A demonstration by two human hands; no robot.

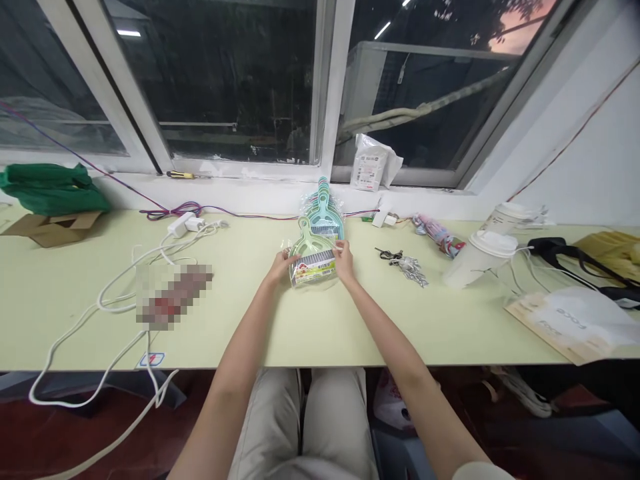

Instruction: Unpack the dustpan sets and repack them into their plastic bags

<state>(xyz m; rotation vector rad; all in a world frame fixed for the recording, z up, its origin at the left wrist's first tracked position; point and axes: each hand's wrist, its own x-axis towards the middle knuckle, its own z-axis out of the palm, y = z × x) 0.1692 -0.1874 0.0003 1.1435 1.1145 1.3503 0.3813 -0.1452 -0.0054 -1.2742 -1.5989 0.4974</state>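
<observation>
Ahead, arms [244, 333] outstretched, hands [345, 262] grasping a bagged green dustpan [307, 243] at both sides

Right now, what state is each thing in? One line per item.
Left hand: gripping front pack's left edge
Right hand: gripping its right edge
Front pack: in clear wrap, handle away from person
Rear packs: wrapped, stacked
Front cup: upright, lid on
Rear cup: lid on
Purple cable: partly bundled
White cable: loosely looped
Carton: flap splayed out
Screwdriver: lying on sill
</observation>
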